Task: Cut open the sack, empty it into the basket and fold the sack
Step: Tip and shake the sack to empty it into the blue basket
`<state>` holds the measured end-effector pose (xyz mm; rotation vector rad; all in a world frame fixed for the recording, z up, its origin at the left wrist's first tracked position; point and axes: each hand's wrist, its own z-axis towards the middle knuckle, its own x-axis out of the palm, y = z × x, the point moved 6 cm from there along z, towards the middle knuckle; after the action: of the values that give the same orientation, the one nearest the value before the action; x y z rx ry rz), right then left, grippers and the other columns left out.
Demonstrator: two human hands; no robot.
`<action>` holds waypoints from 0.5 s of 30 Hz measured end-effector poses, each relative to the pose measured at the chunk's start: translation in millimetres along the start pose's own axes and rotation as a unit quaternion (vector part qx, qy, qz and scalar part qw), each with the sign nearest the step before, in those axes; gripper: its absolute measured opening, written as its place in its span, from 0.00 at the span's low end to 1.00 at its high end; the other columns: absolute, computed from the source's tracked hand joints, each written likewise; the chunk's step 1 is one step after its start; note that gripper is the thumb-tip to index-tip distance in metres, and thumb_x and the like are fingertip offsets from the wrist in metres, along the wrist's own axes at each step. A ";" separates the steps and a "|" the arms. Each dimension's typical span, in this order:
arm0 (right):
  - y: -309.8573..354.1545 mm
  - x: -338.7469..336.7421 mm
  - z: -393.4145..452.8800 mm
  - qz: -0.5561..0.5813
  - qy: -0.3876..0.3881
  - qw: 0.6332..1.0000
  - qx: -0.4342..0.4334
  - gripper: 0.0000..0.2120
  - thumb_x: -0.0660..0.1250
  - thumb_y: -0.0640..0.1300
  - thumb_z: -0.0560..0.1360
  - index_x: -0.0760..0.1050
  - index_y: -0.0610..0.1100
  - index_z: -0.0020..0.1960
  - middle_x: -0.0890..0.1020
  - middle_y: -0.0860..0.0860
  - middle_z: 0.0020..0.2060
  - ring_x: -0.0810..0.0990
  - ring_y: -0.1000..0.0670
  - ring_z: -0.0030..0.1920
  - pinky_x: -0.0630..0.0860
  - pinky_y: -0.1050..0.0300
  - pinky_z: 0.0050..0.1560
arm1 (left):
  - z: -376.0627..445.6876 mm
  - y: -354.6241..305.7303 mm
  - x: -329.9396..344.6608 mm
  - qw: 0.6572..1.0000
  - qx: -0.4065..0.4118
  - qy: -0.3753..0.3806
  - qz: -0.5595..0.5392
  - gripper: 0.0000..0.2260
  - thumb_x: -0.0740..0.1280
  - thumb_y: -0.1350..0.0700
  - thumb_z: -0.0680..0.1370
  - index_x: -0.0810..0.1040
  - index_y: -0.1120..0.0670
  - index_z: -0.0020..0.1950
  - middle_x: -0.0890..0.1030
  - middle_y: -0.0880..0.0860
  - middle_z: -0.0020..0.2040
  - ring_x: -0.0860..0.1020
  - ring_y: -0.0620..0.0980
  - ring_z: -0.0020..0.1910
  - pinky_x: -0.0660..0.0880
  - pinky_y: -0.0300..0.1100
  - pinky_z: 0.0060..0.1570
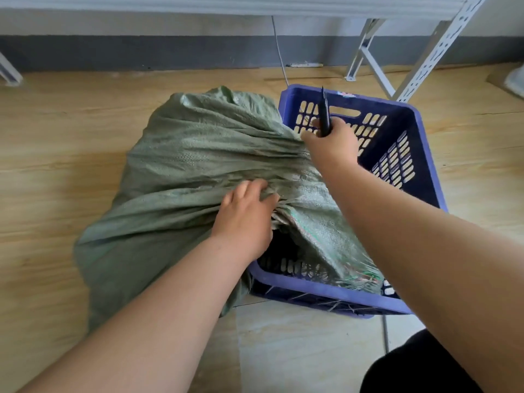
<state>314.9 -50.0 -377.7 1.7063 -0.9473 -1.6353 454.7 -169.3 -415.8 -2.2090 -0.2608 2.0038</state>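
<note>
A bulky green woven sack (pixel 181 177) lies on the floor with its gathered mouth end draped over the left rim of a blue slotted plastic basket (pixel 408 154). My left hand (pixel 246 217) grips the bunched fabric near the sack's mouth. Farther back, my right hand (pixel 333 141) holds a black knife (pixel 324 112) that points upward, and its fingers also clutch the sack's fabric at the basket's edge. What the sack holds is hidden.
The floor is light wood, with a pale tile patch (pixel 297 344) in front of the basket. White metal shelf legs (pixel 419 61) stand behind the basket on the right. A white cable (pixel 279 52) runs down the grey wall base. My dark-clothed knee (pixel 419 367) shows at the bottom right.
</note>
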 end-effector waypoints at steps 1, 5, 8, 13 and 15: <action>8.9 3.0 -11.1 0.018 0.035 0.999 -0.018 0.15 0.73 0.49 0.72 0.76 0.48 0.56 0.80 0.51 0.45 0.79 0.50 0.41 0.78 0.55 0.43 | 0.6 0.5 0.5 1.000 -0.010 0.013 -0.023 0.29 0.64 0.56 0.75 0.62 0.46 0.76 0.55 0.51 0.76 0.53 0.53 0.76 0.54 0.48 0.72; -6.7 28.1 -46.7 -0.099 0.173 0.980 -0.023 0.30 0.78 0.58 0.64 0.73 0.47 0.60 0.78 0.53 0.48 0.77 0.50 0.46 0.74 0.54 0.46 | 6.6 15.7 -3.7 0.997 -0.029 0.051 -0.050 0.34 0.69 0.49 0.73 0.59 0.46 0.77 0.56 0.49 0.77 0.55 0.53 0.75 0.55 0.48 0.74; -22.7 39.0 -48.1 -0.141 0.214 0.966 -0.033 0.32 0.77 0.60 0.64 0.73 0.47 0.61 0.76 0.53 0.48 0.76 0.49 0.49 0.70 0.57 0.47 | 1.9 17.0 -1.5 0.996 -0.058 0.056 -0.030 0.34 0.70 0.46 0.71 0.61 0.46 0.75 0.53 0.50 0.77 0.52 0.54 0.76 0.51 0.51 0.74; -26.0 29.8 -29.3 -0.123 0.214 0.968 -0.037 0.12 0.76 0.46 0.69 0.79 0.48 0.50 0.80 0.53 0.40 0.79 0.51 0.41 0.78 0.56 0.46 | -7.9 -0.4 -28.9 0.990 0.009 -0.143 0.003 0.24 0.77 0.48 0.66 0.73 0.48 0.59 0.71 0.50 0.57 0.70 0.53 0.58 0.67 0.46 0.55; -21.1 26.0 -15.0 -0.133 0.151 0.977 -0.064 0.07 0.74 0.44 0.71 0.78 0.47 0.46 0.79 0.53 0.37 0.79 0.49 0.42 0.77 0.54 0.44 | -8.3 -5.2 -27.2 0.995 0.025 -0.096 0.014 0.19 0.75 0.43 0.68 0.76 0.46 0.55 0.72 0.47 0.53 0.71 0.51 0.58 0.68 0.44 0.51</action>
<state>331.7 -60.0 -408.8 1.9855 -0.4751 -1.5007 460.2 -170.3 -387.4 -2.0031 -0.1985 2.2147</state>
